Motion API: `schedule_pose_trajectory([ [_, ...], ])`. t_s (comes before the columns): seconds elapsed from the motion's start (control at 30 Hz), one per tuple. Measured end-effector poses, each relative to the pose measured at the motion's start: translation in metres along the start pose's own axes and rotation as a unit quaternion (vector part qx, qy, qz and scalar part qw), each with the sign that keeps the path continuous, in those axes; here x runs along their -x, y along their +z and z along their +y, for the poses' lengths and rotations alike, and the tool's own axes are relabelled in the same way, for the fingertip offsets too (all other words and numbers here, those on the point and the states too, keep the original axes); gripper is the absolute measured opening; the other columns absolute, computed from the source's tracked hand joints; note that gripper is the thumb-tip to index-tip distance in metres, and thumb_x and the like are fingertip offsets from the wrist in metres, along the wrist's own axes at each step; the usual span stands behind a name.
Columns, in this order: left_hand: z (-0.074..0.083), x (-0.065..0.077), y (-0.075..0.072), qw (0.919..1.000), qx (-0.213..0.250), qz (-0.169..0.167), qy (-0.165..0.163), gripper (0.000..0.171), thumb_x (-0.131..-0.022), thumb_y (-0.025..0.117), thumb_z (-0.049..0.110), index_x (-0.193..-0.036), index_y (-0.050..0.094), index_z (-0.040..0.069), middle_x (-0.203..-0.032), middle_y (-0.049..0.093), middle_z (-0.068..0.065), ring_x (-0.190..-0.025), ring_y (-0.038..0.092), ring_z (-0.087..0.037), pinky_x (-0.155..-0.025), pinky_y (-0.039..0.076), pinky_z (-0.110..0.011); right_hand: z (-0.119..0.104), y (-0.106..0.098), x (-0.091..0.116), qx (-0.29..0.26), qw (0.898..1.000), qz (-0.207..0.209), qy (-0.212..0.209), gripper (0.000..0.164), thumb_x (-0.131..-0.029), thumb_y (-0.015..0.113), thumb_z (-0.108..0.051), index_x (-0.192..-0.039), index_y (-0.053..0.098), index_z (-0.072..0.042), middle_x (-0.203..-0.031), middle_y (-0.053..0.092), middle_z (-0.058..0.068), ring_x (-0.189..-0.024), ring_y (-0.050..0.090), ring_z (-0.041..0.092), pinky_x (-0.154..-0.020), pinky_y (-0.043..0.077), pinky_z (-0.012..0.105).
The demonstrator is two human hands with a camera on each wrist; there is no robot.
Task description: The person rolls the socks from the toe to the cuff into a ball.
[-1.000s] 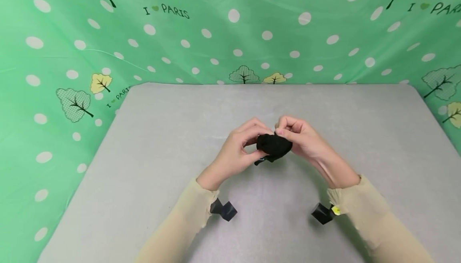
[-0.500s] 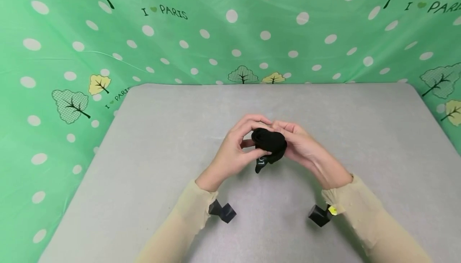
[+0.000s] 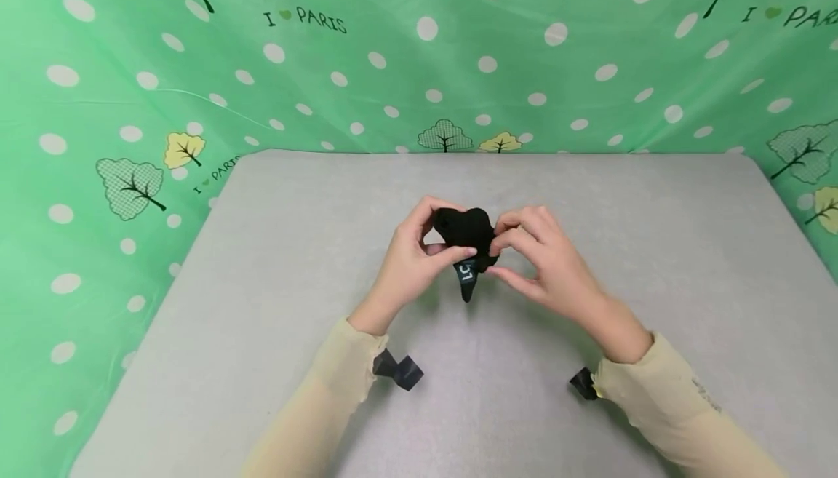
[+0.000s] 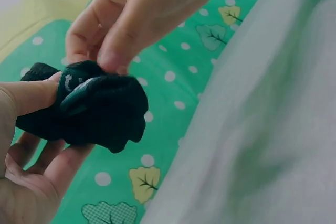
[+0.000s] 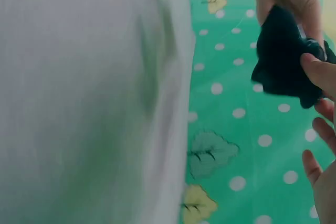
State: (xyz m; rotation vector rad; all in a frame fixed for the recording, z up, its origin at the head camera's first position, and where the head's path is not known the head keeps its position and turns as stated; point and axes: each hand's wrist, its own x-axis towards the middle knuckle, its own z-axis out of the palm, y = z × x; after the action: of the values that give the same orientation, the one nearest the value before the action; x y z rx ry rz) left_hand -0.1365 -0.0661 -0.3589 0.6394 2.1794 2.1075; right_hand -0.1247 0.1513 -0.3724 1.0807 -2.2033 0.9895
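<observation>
A bundle of rolled black socks (image 3: 466, 230) is held up over the table, with a narrow end bearing pale lettering hanging down toward me. My left hand (image 3: 402, 263) grips its left side, thumb across the near face and fingers behind. At the right side, my right hand (image 3: 543, 260) has bent fingers on the bundle's edge and its thumb just below. In the left wrist view the right hand (image 4: 128, 30) pinches the top of the black socks (image 4: 107, 108). Its thumb (image 5: 317, 72) overlaps the cloth in the right wrist view. The bundle's underside is hidden from the head view.
The grey table (image 3: 294, 245) lies under both hands. Behind and beside it hangs a green dotted curtain (image 3: 393, 49) with printed trees. Small black wrist mounts (image 3: 407, 372) stick out inward from both beige sleeves (image 3: 661, 383).
The socks and left hand have moved left and slightly away from me, turning the lettered end into view. My right hand has let its grip shift, with its back now turned up.
</observation>
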Motion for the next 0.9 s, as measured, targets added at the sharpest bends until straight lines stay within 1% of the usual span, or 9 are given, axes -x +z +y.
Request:
schedule_pose_trajectory([
  [0.13,-0.004,-0.002,-0.003,0.9989,-0.002,0.047,-0.004,0.044,-0.081,0.077,-0.005,-0.119,0.054,-0.001,-0.115,0.062,-0.016,-0.101,0.061,-0.015,-0.085,0.057,-0.026,0.002,0.0,-0.001,0.066,0.994,0.007,-0.087,0.032,-0.102,0.056,-0.034,-0.085,0.066,-0.01,-0.1,0.069,0.006,-0.098,0.056,0.026,-0.082,0.036,0.042],
  [0.23,-0.005,-0.004,-0.007,0.9924,0.065,0.1,-0.03,0.04,-0.082,0.073,-0.009,-0.115,0.054,0.001,-0.108,0.061,-0.008,-0.096,0.061,-0.012,-0.08,0.057,-0.023,0.001,0.001,-0.001,0.082,0.988,0.021,-0.131,0.028,-0.103,0.056,-0.027,-0.084,0.067,-0.009,-0.093,0.071,0.005,-0.095,0.062,0.024,-0.081,0.041,0.04],
  [0.3,-0.004,-0.005,-0.008,0.9796,0.141,0.132,-0.055,0.037,-0.083,0.069,-0.013,-0.11,0.054,0.007,-0.106,0.058,-0.003,-0.094,0.061,-0.011,-0.074,0.059,-0.024,-0.001,0.004,0.0,0.085,0.985,0.031,-0.144,0.026,-0.102,0.056,-0.021,-0.083,0.066,-0.007,-0.09,0.071,0.005,-0.091,0.064,0.023,-0.082,0.046,0.036],
  [0.4,-0.001,-0.005,-0.005,0.9511,0.239,0.172,-0.094,0.036,-0.086,0.064,-0.014,-0.104,0.053,0.015,-0.107,0.056,-0.001,-0.088,0.062,-0.012,-0.064,0.06,-0.029,-0.005,0.01,0.001,0.093,0.985,0.05,-0.14,0.026,-0.103,0.054,-0.015,-0.081,0.065,-0.004,-0.088,0.07,0.006,-0.086,0.065,0.022,-0.079,0.053,0.033],
  [0.53,0.001,-0.004,0.006,0.924,0.304,0.183,-0.142,0.031,-0.092,0.06,-0.008,-0.105,0.048,0.017,-0.113,0.054,-0.001,-0.089,0.063,-0.012,-0.066,0.059,-0.028,-0.006,0.02,0.001,0.1,0.989,0.076,-0.079,0.017,-0.098,0.059,-0.007,-0.083,0.063,-0.002,-0.089,0.067,0.009,-0.082,0.063,0.023,-0.074,0.054,0.034],
  [0.6,-0.001,-0.002,0.01,0.9156,0.324,0.174,-0.162,0.03,-0.095,0.058,-0.005,-0.11,0.045,0.018,-0.118,0.053,-0.002,-0.095,0.063,-0.012,-0.07,0.059,-0.027,-0.005,0.022,0.0,0.091,0.992,0.08,-0.036,0.008,-0.092,0.066,-0.002,-0.085,0.063,-0.002,-0.09,0.066,0.01,-0.082,0.062,0.024,-0.074,0.053,0.034],
  [0.67,-0.001,-0.001,0.011,0.9134,0.336,0.159,-0.166,0.031,-0.097,0.055,-0.004,-0.114,0.041,0.018,-0.121,0.053,-0.003,-0.099,0.063,-0.012,-0.073,0.059,-0.026,-0.004,0.023,-0.002,0.078,0.994,0.081,-0.003,0.01,-0.086,0.071,0.004,-0.087,0.063,-0.001,-0.09,0.065,0.011,-0.085,0.061,0.025,-0.076,0.052,0.035],
  [0.73,-0.002,0.001,0.011,0.9185,0.334,0.139,-0.16,0.038,-0.096,0.054,-0.006,-0.118,0.038,0.02,-0.123,0.053,-0.004,-0.098,0.063,-0.011,-0.076,0.058,-0.024,-0.003,0.023,-0.004,0.065,0.995,0.078,0.019,0.014,-0.083,0.072,0.008,-0.088,0.063,-0.001,-0.091,0.065,0.011,-0.087,0.062,0.025,-0.079,0.052,0.035],
  [0.9,-0.003,0.003,0.008,0.9501,0.272,0.079,-0.131,0.057,-0.088,0.058,-0.014,-0.122,0.03,0.022,-0.128,0.05,-0.001,-0.095,0.063,-0.011,-0.082,0.055,-0.021,0.0,0.022,-0.006,0.045,0.995,0.079,0.036,0.015,-0.084,0.07,0.011,-0.089,0.062,-0.001,-0.09,0.065,0.012,-0.087,0.062,0.025,-0.081,0.051,0.035],
])
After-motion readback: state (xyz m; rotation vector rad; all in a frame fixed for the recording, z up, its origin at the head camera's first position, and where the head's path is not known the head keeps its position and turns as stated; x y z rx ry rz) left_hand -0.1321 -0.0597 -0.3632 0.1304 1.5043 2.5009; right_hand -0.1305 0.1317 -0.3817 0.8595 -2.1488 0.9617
